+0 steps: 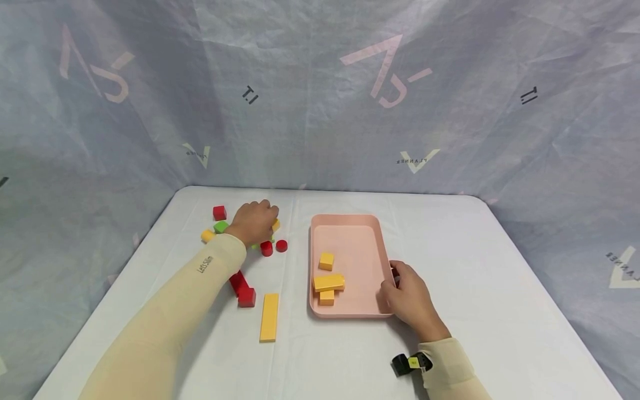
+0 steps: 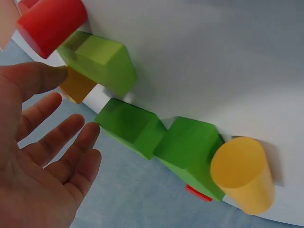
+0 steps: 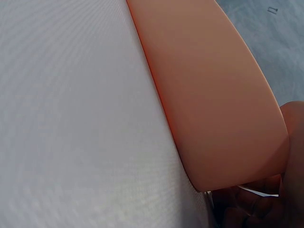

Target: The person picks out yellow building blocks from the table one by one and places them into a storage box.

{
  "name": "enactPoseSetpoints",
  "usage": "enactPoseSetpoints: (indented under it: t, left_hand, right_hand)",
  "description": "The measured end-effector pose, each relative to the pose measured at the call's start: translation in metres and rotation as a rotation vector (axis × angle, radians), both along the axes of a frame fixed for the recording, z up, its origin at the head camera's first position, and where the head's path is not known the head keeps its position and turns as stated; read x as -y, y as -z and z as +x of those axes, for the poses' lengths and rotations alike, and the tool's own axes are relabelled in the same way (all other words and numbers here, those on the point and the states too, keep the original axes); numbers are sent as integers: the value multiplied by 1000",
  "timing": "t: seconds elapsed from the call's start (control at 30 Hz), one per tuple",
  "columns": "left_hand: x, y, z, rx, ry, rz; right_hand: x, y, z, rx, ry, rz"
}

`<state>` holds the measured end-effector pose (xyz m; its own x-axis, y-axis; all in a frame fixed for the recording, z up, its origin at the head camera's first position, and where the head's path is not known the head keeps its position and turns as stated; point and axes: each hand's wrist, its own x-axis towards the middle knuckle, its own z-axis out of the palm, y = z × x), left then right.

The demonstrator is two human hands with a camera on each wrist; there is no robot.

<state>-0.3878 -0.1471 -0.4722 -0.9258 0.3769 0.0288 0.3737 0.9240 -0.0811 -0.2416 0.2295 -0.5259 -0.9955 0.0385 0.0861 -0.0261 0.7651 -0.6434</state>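
A pale pink, smooth, rectangular tray (image 1: 360, 244) with rounded corners and a raised wall is sitting flat near the middle of the table (image 1: 475, 311). Inside, toward its left side, it is holding a small yellow cube (image 1: 326, 261), a longer yellow block (image 1: 329, 282) and another small yellow block (image 1: 326, 299), the last two overlapping in the head view.

The right hand (image 1: 412, 300) is gripping the tray near its lower right corner, its grip clamped on the wall with the thumb inside.

The left hand (image 1: 252, 221) is reaching over the scattered pieces, its grip apart; its thumb is lying just beside or against a yellow block (image 2: 78, 86), contact being hard to tell.

Around that hand, a light green block (image 2: 99, 61), a red cylinder (image 2: 52, 26), two dark green blocks (image 2: 190, 142) and a yellow cylinder (image 2: 244, 175) are lying close together. A flat red disc (image 1: 281, 245) is resting just beside the red cylinder. Nearer the person, a red cube (image 1: 246, 297) and a flat yellow plank (image 1: 269, 318) are lying well apart from the hand.
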Motion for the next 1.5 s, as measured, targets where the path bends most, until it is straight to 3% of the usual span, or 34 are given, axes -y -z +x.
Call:
enactPoseSetpoints:
  t: [0.27, 0.77, 1.23, 1.5]
  left_hand:
    - [-2, 0, 2, 22, -31, 11]
    - [-2, 7, -1, 80, -10, 49]
    - [-13, 1, -3, 10, 10, 53]
    - [-26, -11, 5, -16, 42, 55]
  right_hand:
    - [0, -1, 1, 0, -1, 3]
    - [1, 1, 0, 2, 4, -7]
    - [1, -1, 1, 7, 7, -9]
    - [0, -1, 0, 0, 0, -8]
